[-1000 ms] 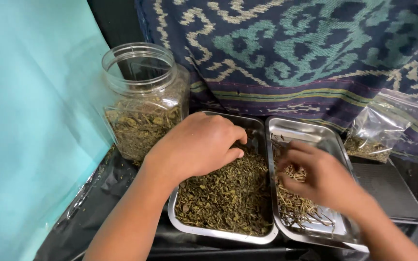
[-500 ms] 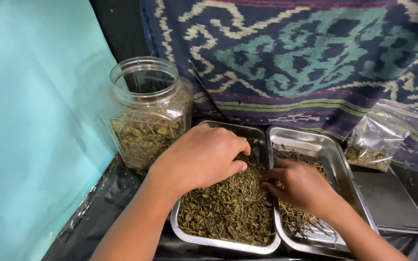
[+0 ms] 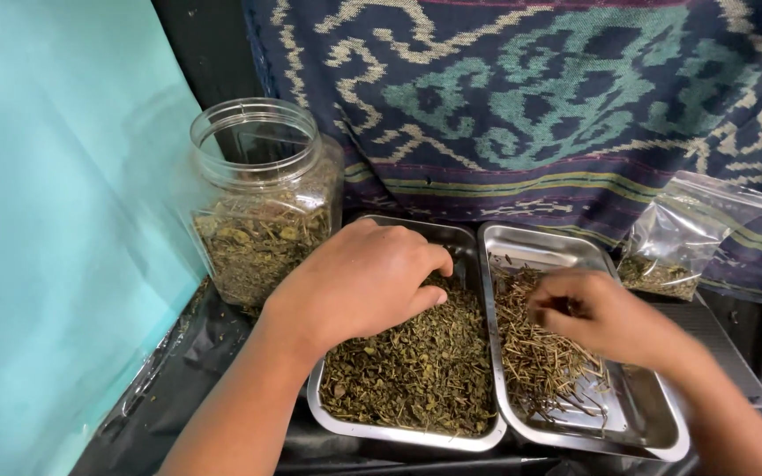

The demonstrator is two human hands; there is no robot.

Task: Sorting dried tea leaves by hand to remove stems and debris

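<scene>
Two steel trays sit side by side. The left tray (image 3: 399, 434) holds a bed of dried green leaves (image 3: 416, 370). My left hand (image 3: 359, 282) rests palm down on them, fingers curled into the leaves at the tray's far end. The right tray (image 3: 654, 423) holds thin dry stems (image 3: 535, 361). My right hand (image 3: 597, 313) hovers over the stems with fingertips pinched together; whether they hold a bit of stem I cannot tell.
An open clear plastic jar (image 3: 262, 198), partly filled with dried leaves, stands left of the trays. A clear plastic bag (image 3: 694, 234) with some leaves leans at the right. A patterned cloth (image 3: 531, 97) hangs behind, a teal sheet (image 3: 55, 220) at left.
My right hand has moved from the gap between the trays rightward over the stems. My left hand has stayed on the leaves, fingers shifting slightly.
</scene>
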